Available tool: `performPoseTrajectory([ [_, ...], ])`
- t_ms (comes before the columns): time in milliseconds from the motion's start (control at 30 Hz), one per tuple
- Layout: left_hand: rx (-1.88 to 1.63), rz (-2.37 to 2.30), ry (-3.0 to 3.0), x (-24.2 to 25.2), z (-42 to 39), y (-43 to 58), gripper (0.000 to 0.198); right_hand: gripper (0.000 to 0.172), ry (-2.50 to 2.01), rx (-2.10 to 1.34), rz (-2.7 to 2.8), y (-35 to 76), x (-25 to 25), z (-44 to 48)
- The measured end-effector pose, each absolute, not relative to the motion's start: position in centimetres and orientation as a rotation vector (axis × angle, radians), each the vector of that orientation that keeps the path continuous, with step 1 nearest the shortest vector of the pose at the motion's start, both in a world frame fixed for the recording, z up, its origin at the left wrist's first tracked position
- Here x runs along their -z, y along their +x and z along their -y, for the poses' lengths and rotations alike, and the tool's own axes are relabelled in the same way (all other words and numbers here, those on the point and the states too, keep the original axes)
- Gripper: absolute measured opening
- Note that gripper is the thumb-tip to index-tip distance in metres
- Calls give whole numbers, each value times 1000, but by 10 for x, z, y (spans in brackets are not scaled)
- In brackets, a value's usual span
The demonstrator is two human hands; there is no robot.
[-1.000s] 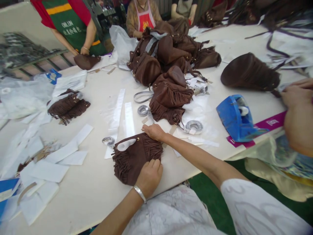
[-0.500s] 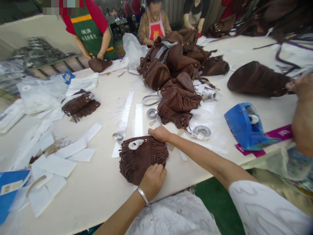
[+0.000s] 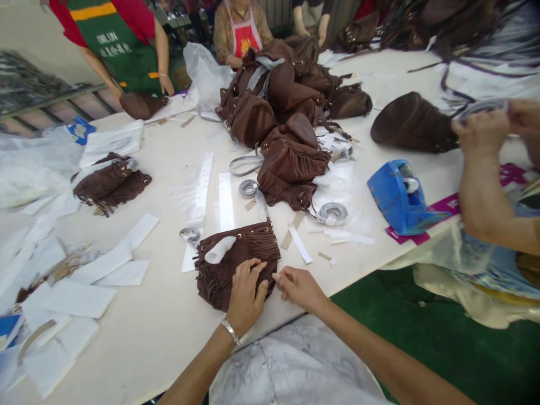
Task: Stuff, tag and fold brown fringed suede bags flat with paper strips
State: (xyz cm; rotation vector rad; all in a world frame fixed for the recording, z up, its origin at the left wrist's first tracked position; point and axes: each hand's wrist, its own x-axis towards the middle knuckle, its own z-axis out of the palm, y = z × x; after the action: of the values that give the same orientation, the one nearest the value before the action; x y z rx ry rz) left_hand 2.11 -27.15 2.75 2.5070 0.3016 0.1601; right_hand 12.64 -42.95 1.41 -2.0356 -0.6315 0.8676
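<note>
A small brown fringed suede bag lies flat on the white table right in front of me, with a white paper piece tucked at its top. My left hand, a silver bangle on its wrist, rests on the bag's lower right part with fingers spread flat. Beside the bag's right edge my right hand has its fingers pinched together at the fringe; what they hold is too small to make out.
A heap of brown bags fills the table's middle. A blue tape dispenser sits at right, white paper strips at left, another fringed piece beyond. A co-worker's hands work at right; other people stand across the table.
My right hand has drawn back from the bag's top edge to its right side near me. My left hand has slid up onto the bag and spread flat.
</note>
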Motion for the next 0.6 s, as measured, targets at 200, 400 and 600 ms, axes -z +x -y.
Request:
performPoseTrajectory([
  [200, -149, -283, 2486, -29, 273, 21, 37, 22, -2004, -907, 356, 121, -3, 406],
  [400, -141, -300, 2508, -21, 273, 21, 36, 27, -1854, -1120, 176, 123, -4, 387],
  [600, -100, -328, 2566, -18, 276, 19, 40, 29, -1671, -1213, 44, 121, -13, 380],
])
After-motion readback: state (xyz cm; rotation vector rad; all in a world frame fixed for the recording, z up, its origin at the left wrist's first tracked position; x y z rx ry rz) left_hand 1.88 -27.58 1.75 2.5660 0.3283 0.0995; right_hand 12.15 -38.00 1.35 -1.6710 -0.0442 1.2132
